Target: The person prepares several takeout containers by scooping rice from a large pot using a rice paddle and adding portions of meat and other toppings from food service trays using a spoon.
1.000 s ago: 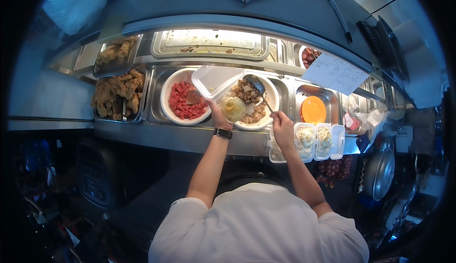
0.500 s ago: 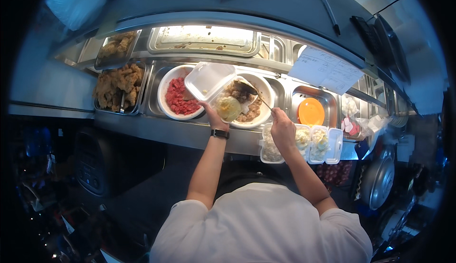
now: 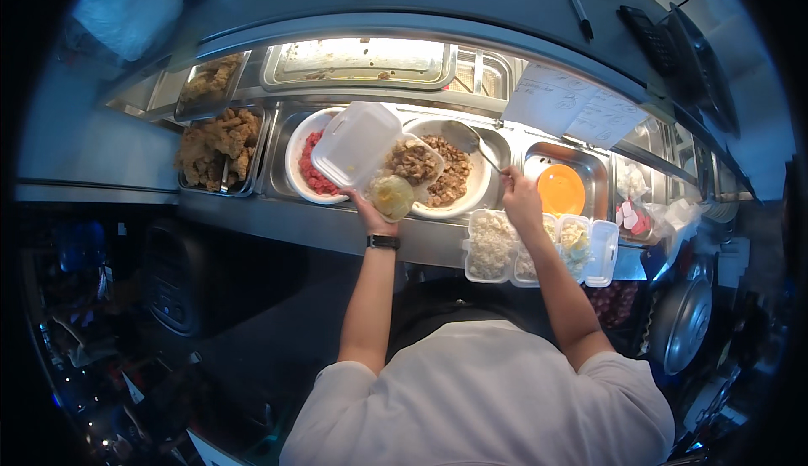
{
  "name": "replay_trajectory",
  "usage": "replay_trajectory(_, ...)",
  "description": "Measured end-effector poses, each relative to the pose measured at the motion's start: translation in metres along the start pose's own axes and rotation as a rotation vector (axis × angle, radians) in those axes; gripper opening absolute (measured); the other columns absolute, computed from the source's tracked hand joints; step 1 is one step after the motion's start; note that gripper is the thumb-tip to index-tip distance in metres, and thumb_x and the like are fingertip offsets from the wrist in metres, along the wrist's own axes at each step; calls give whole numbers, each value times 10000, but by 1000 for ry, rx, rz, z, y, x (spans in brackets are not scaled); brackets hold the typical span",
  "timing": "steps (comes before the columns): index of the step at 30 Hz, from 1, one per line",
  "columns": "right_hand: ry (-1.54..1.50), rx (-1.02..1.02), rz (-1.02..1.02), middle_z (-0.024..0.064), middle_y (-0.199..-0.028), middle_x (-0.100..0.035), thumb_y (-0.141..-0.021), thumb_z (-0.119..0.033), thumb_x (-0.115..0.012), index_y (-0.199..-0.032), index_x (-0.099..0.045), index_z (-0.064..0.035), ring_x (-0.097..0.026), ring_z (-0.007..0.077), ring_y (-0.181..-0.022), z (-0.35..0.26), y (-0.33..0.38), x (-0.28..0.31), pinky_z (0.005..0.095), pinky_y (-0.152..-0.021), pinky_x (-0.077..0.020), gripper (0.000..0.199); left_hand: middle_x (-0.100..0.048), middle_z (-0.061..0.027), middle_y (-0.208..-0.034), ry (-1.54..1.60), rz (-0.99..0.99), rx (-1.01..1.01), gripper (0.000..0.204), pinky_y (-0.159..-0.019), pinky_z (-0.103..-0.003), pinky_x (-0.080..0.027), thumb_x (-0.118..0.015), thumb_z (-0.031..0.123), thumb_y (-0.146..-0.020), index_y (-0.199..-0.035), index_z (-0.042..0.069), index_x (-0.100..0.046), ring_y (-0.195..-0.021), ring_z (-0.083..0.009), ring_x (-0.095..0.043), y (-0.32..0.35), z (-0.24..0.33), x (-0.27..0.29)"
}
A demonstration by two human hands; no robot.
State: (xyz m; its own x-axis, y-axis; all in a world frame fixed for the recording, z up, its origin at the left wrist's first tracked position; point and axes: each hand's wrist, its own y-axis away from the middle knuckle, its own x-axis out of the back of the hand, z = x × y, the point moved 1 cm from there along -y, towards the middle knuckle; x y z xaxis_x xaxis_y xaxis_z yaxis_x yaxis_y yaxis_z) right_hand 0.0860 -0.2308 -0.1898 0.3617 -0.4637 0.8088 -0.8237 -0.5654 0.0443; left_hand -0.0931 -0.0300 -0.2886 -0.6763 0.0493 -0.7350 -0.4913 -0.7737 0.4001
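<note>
My left hand [image 3: 376,216] grips an open white foam takeout box [image 3: 360,146] from its near side, its lid raised over the bowl of red food [image 3: 316,171]. Brown minced meat [image 3: 414,164] sits in the box, beside a pale, yellowish-green rounded thing [image 3: 392,197] that may be food or a small tub. My right hand [image 3: 523,199] is closed around the handle of a metal serving spoon [image 3: 461,136]. The spoon's bowl is at the far right rim of a white bowl [image 3: 482,184] that holds more chopped brown meat [image 3: 450,171]; the foam box overlaps this bowl's left side.
Open foam boxes with rice [image 3: 491,243] stand at the counter edge under my right forearm. An orange disc [image 3: 561,190] lies in a metal tray behind them. Fried pieces [image 3: 220,142] fill a tray at left. Paper sheets [image 3: 575,108] hang from the shelf edge.
The spoon has moved from over the foam box to the bowl's far right rim. The left hand and box have shifted slightly left, and brown meat now shows plainly in the box.
</note>
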Motion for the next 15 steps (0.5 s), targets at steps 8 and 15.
replay_trajectory(8, 91, -186, -249, 223, -903, -678, -811, -147, -541, -955, -701, -16, -663, 368, -827, 48, -26, -79, 431, -718, -523, 252, -340, -115, -1474, -101, 56, -37, 878, -1091, -462, -340, -269, 736, -889, -1467, 76, -239, -1340, -306, -358, 1, 70, 15)
replay_trajectory(15, -459, -494, -341, 31, -557, -523, -841, -110, -569, -846, -687, 40, -428, 102, -402, 35, -17, -119, 279, -364, -321, 192, -327, -120, -1484, -100, 35, 23, 888, -1098, -465, -334, -265, 746, -882, -1474, 85, -224, -1353, -305, -344, -12, 86, 28)
